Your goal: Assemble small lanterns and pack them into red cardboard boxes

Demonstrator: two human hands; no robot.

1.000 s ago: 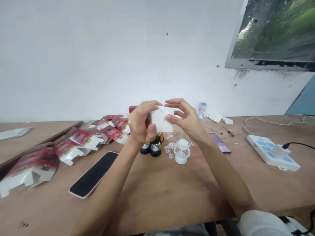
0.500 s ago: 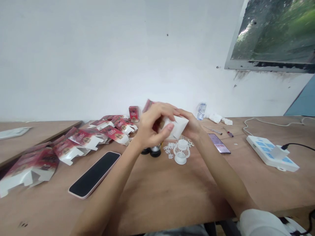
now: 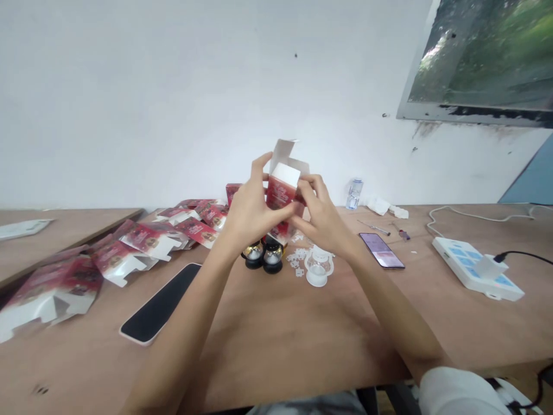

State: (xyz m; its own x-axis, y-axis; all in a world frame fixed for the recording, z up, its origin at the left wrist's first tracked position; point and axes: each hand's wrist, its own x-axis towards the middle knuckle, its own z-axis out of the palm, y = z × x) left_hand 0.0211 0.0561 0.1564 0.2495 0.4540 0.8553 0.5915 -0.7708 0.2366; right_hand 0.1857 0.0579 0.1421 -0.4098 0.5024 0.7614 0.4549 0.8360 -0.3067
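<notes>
Head view, item held: small red carton [image 3: 280,196], in both hands above the middle of the counter [image 3: 280,328], in front of the white wall.

Left hand [image 3: 247,211]: forearm raised from the lower left, fingers curled on the carton's left side, thumb across its red front. Closed on the carton.

Right hand [image 3: 323,222]: forearm raised from the lower right, fingers pinching the carton's right side. Closed on the carton.

Change from half a second ago: the carton was lower and tilted, with a white face to the camera. It now stands higher and upright, showing its printed face.

Carton: red printed front, white inside, top flap [image 3: 283,151] standing open.

Beneath the hands: two black-based lanterns [image 3: 263,255], one white lantern [image 3: 318,268].
</notes>
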